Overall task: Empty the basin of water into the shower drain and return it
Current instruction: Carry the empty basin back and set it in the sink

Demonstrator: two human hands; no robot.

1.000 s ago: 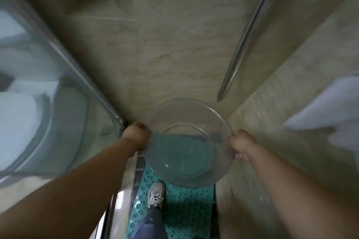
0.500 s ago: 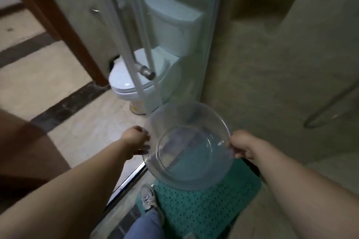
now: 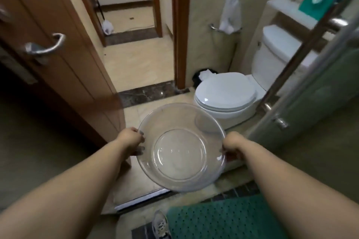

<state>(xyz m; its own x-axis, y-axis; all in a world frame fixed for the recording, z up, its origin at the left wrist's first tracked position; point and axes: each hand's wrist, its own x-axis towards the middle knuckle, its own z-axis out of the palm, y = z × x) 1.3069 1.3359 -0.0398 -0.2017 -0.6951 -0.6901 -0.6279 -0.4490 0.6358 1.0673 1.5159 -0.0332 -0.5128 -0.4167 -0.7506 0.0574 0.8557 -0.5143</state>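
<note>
At chest height before the person, a clear plastic basin (image 3: 181, 147) is held out over the bathroom floor (image 3: 136, 176), just short of the shower threshold (image 3: 143, 198). Basin: round, shallow, fully transparent, with a wide flared rim and a flat circular base whose ring shows plainly; the floor tiles are visible through it. It is tilted slightly, near edge lower, and no standing water can be made out inside, only faint glints on the base. Left hand (image 3: 131, 139): grip closed on the left rim, fingers curled under the edge and showing through the plastic. Right hand (image 3: 232, 144): grip closed on the right rim, opposite the left. Both forearms are bare and extended. Beyond the basin stands a white toilet (image 3: 225, 95) with its lid down, its near edge seen through the far wall of the basin. A small black bin (image 3: 198, 78) sits beside the toilet against the wall. To the left is an open wooden door (image 3: 64, 75) with a metal handle (image 3: 45, 45). A green perforated mat (image 3: 223, 219) lies at lower right, with one shoe (image 3: 160, 224) at its edge.
</note>
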